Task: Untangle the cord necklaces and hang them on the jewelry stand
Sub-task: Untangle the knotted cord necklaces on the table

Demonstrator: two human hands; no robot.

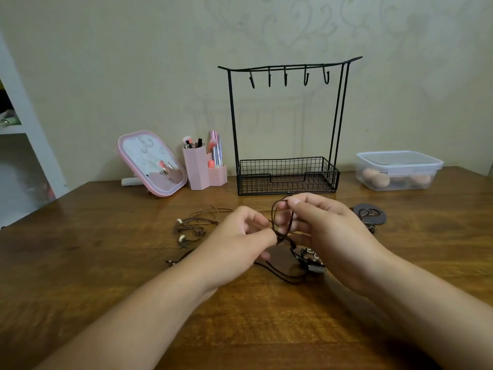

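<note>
A dark cord necklace [282, 225] is pinched between the left hand [240, 236] and right hand [320, 225] above the counter [106, 263], near the empty jewelry stand [286, 124]. If pulled hard, the knot could be tightened, or the pendants [310, 259] snagged.

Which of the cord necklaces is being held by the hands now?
The dark cord necklace between both hands, looped up at the table's middle; the others lie untouched on the table at left and right.

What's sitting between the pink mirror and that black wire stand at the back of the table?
In the head view, a pink brush holder with makeup brushes stands between the pink mirror and the jewelry stand, apart from both.
</note>
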